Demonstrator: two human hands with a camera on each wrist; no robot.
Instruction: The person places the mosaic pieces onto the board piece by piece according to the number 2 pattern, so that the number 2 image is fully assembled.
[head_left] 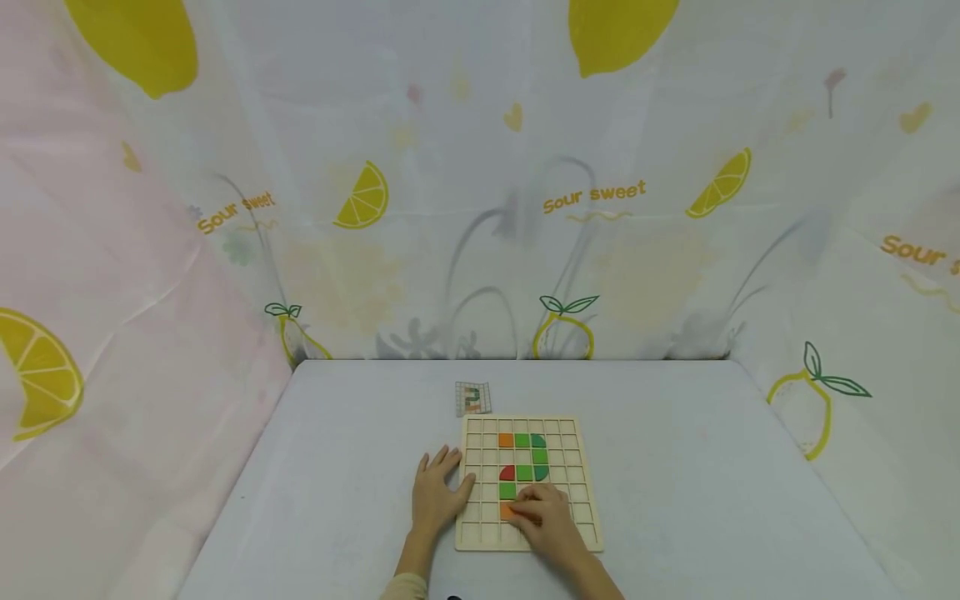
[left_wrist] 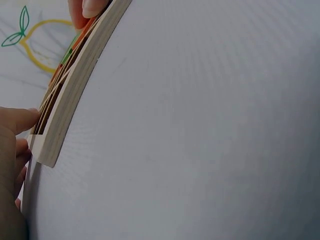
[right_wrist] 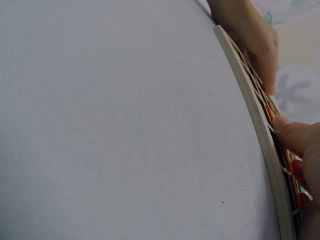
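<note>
A wooden grid board [head_left: 480, 542] lies on the table. On it are orange, light green, dark green and red tiles, among them a light green tile [head_left: 524, 472], a dark green rounded tile [head_left: 542, 472] and a red rounded tile [head_left: 507, 473]. My left hand [head_left: 437, 497] rests along the board's left edge, fingers spread, thumb over the rim. My right hand [head_left: 551, 525] is over the lower middle of the board, thumb and curled fingers pinching at an orange tile [head_left: 506, 511]. In the right wrist view, more orange [right_wrist: 295, 187] shows beneath its fingers; the palm hides the cells below.
Just beyond the board's far left corner lies a small pattern card [head_left: 472, 398] printed with a coloured figure on a grid. A white cloth covers the table [head_left: 675, 467]. Lemon-printed curtains [head_left: 480, 250] stand at the back and both sides.
</note>
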